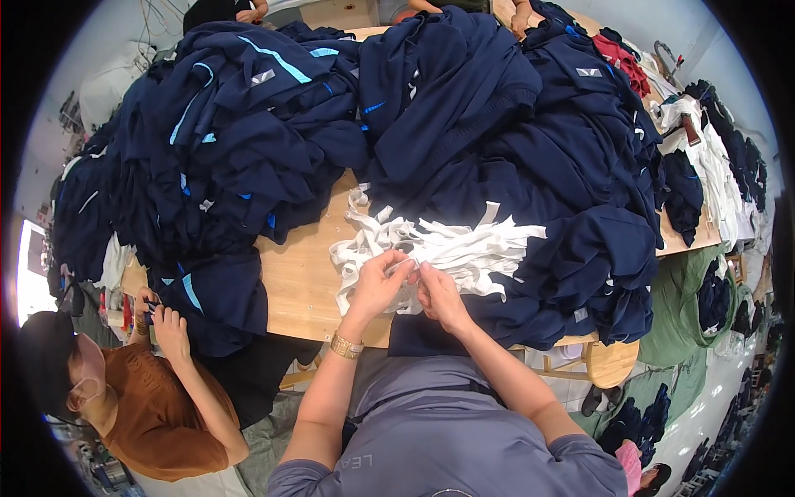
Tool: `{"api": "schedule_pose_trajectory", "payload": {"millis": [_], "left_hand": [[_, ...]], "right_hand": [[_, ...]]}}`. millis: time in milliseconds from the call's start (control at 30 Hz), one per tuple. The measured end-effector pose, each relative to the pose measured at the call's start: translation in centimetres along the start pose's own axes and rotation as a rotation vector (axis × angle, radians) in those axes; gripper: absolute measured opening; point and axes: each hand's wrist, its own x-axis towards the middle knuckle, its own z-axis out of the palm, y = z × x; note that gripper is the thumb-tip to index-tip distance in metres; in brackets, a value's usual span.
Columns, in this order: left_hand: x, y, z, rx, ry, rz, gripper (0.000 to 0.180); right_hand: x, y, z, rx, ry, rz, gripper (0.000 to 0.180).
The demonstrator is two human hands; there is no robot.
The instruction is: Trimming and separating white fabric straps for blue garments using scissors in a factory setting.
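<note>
My left hand (381,283) and my right hand (439,295) meet over a heap of white fabric strips (472,248) on the wooden table. Both hands are closed in a pinch, fingertips nearly touching, with a bit of white strip between them. Its exact shape is too small to make out. A gold watch band circles my left wrist. Behind and to the right of the strips lie piled navy garments (530,174), some under the strips' right end.
Another tall heap of navy garments with light blue trim (248,124) fills the left. A co-worker in a brown shirt (157,398) handles navy cloth at lower left. Other people's hands show at the far edge. A wooden stool (611,364) stands right of me, near a green sheet (683,298).
</note>
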Motion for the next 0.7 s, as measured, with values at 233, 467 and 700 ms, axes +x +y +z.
{"api": "schedule_pose_trajectory", "payload": {"millis": [233,467,700], "left_hand": [[-0.2,0.5,-0.4,-0.084,-0.101,-0.043,0.017],[0.1,1.0,-0.9,-0.086,-0.22,-0.039,0.017],[-0.4,1.6,-0.7,-0.116,-0.252,0.061,0.016]], "right_hand": [[-0.1,-0.2,-0.3,0.036,-0.029,0.028,0.041],[0.2,-0.2,-0.4,-0.052,-0.028,0.008,0.041],[-0.6,-2.0,0.6,0.026,0.057,-0.05,0.03]]}}
